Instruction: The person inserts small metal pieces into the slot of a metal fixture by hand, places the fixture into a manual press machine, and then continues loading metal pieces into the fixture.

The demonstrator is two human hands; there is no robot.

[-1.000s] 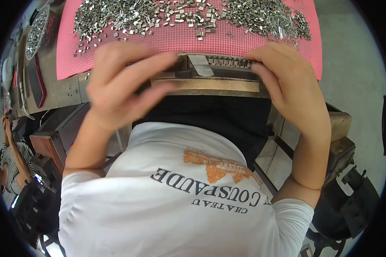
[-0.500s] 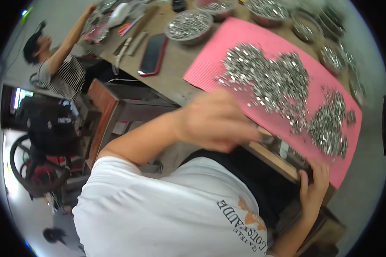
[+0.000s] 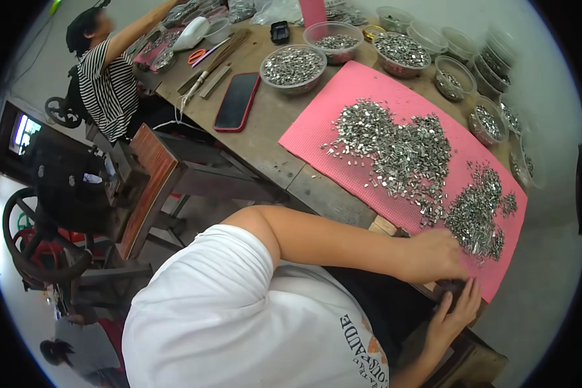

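Small shiny metal pieces [image 3: 407, 155] lie in a large heap on a pink ribbed mat [image 3: 323, 116]. A second, smaller heap of metal pieces [image 3: 475, 213] spreads nearer the mat's right end. My left hand [image 3: 433, 257] is at the mat's near edge, beside the smaller heap. Its fingers are curled down, and whatever they grip is hidden. My right hand [image 3: 458, 312] lies close by with fingers stretched out and thumb apart, beside a dark object [image 3: 451, 284] at the table edge. A light wooden block [image 3: 383, 226] shows behind my left forearm.
Clear tubs of metal pieces [image 3: 294, 66] line the table's far side. A red-cased phone [image 3: 237, 102], wooden strips [image 3: 215, 82] and orange-handled scissors [image 3: 196, 57] lie left. A co-worker in a striped shirt [image 3: 110, 84] reaches over the table. A black handwheel [image 3: 19, 239] stands left.
My left hand has swung right from the near middle edge to beside my right hand. The view has shifted, and my right hand stays near the same dark object.
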